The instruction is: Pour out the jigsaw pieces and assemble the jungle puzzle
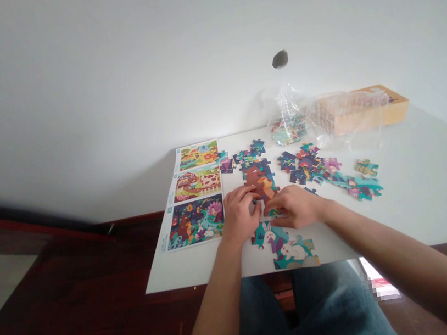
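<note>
My left hand and my right hand meet over a partly joined jigsaw puzzle in the middle of the white table. Fingertips of both hands rest on or beside its pieces, and they hide what lies beneath them. Just below my hands lies a joined section showing white rabbits. Loose and clustered pieces spread to the right, with more further along. On the left lies a printed sheet of puzzle pictures.
A clear plastic bag holding puzzle pieces and a cardboard box under plastic stand at the table's back edge, against a white wall. The near table edge runs above my denim-covered legs, with a dark wooden floor to the left.
</note>
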A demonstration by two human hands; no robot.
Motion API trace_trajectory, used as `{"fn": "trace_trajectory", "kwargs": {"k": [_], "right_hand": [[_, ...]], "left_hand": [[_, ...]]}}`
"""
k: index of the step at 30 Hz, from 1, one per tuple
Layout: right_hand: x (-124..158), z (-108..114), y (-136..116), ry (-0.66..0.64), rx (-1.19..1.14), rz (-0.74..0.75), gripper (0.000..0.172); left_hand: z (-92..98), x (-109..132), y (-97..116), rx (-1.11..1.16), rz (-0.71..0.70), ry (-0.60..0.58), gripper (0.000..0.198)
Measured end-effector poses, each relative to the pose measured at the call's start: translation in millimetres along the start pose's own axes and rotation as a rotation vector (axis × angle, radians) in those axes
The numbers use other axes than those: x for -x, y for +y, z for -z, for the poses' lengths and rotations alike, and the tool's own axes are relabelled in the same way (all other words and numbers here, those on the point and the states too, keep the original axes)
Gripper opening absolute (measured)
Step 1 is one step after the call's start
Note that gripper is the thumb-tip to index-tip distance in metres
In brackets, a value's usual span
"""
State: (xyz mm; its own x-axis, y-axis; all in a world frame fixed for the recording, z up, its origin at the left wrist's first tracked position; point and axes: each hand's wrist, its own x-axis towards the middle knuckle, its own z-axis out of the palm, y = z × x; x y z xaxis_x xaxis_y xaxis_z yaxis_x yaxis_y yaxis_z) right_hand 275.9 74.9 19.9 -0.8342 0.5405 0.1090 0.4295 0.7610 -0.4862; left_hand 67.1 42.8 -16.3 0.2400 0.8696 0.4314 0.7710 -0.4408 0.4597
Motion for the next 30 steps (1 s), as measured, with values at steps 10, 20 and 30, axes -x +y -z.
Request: {"fn": "trace_trajectory", "kwargs": {"k": [10,20,30], "right_hand": [[-0.3,-5.8,-2.6,-0.059,-0.055,0.036,0.021],[0.2,-2.9,-1.6,-0.072,-0.074,0.017,0.018],[-0.5,-2.9,-0.1,-0.066,-0.091,0.007,0.012]], "left_hand": [[-3.9,0.3,-1.3,-0.049,0.087,0.016,0.013],[-3.4,-0.6,1.6,-0.093,0.117,-0.015,0.020],[-2.2,-1.0,4.8,-0.099,0.145,0.003,0.019]]}}
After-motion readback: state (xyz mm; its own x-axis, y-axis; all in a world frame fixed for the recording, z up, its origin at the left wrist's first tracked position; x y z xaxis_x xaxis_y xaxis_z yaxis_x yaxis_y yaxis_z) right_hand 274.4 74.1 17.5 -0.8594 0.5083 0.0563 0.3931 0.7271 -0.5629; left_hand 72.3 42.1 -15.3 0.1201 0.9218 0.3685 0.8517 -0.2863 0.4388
